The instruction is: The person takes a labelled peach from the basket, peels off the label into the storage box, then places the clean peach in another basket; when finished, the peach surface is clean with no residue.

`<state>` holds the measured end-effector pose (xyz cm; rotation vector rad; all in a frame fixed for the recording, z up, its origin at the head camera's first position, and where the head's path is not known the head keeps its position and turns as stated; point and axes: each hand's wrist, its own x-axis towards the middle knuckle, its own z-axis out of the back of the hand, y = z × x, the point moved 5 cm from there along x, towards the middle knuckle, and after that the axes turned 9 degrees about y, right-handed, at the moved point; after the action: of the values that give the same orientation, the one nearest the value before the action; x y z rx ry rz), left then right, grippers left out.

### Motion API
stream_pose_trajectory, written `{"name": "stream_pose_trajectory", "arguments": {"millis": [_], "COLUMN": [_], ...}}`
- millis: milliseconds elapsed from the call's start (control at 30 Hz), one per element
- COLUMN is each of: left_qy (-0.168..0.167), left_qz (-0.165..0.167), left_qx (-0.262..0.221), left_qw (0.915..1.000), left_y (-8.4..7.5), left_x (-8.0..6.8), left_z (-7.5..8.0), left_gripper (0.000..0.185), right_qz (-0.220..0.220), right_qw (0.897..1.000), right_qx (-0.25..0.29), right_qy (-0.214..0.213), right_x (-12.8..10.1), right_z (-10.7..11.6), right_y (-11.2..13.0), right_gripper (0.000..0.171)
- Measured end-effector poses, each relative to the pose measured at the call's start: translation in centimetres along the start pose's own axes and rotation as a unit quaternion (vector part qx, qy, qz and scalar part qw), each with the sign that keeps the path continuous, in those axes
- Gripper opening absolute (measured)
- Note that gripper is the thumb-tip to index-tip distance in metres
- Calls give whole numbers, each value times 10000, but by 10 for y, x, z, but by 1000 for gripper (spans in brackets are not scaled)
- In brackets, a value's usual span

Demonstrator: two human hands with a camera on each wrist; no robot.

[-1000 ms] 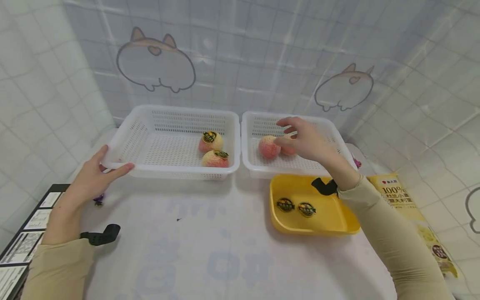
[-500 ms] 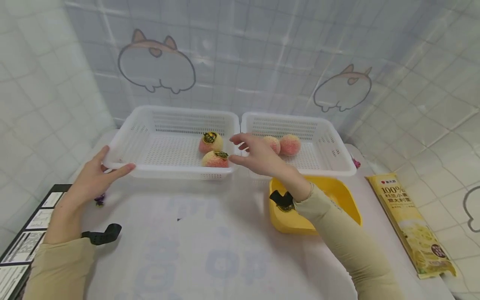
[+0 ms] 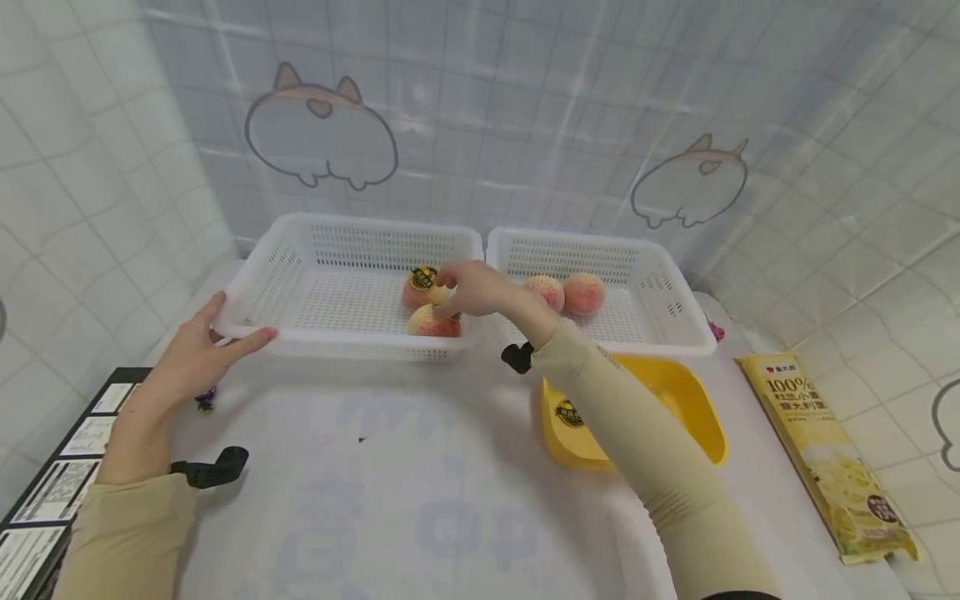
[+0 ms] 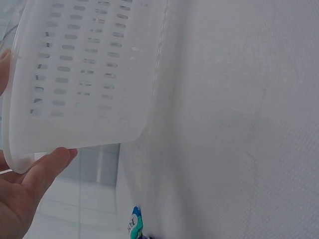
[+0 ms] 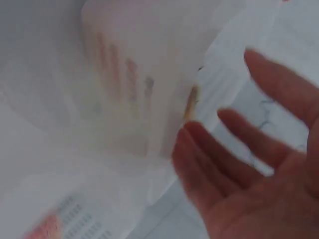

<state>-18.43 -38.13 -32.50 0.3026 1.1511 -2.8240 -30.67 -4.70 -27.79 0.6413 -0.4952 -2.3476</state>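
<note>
We steady the left basket (image 3: 300, 250) with our left hand (image 3: 197, 350) gripping its corner. Two bare peaches (image 3: 564, 292) sit in the right basket (image 3: 675, 333); two stickered peaches (image 3: 423, 287) remain, our right hand (image 3: 468, 287) open-fingered, touching the nearer one.

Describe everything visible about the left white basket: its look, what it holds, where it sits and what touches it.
The left white basket is a shallow rectangular tray of white plastic with slotted walls, a perforated floor and a rolled rim. It sits flat on the pale table, side by side with a matching right basket. Two pinkish peaches with dark round stickers lie at its right end. The left hand grips its near left corner, thumb against the rim. The right hand reaches in over the peaches, fingers open in the wrist view.
</note>
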Motion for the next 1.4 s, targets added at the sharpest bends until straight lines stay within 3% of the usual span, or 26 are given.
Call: {"name": "stream_pose_trajectory", "arguments": {"millis": [233, 400, 567, 733, 967, 1200, 1400], "left_qy": [-65, -82, -91, -122, -132, -65, -69], "left_qz": [-35, -118, -106, -92, -82, -22, 4], "left_qx": [-14, 4, 43, -12, -42, -15, 124], "left_qw": [10000, 9999, 9999, 9999, 9999, 10000, 9999], "left_y": [0, 0, -1, -2, -3, -2, 2], "left_x": [-1, 0, 0, -1, -2, 0, 1], "left_z": [3, 0, -3, -1, -2, -3, 1], "left_gripper": [112, 113, 113, 113, 114, 114, 113], "right_qz": [-284, -951, -1126, -1020, -1152, -1185, -641], "right_qw": [9934, 9799, 9711, 9716, 9736, 9772, 9880], "right_qx": [-526, -803, -872, -906, -988, -785, -747], "right_qy": [981, 1562, 1918, 1934, 1704, 1575, 1194], "right_x": [24, 32, 33, 32, 25, 16, 9], "right_z": [2, -11, -23, -20, -5, 9, 17], "right_y": [5, 5, 2, 7, 15, 23, 30], "right_gripper": [49, 33, 35, 35, 57, 38, 27]}}
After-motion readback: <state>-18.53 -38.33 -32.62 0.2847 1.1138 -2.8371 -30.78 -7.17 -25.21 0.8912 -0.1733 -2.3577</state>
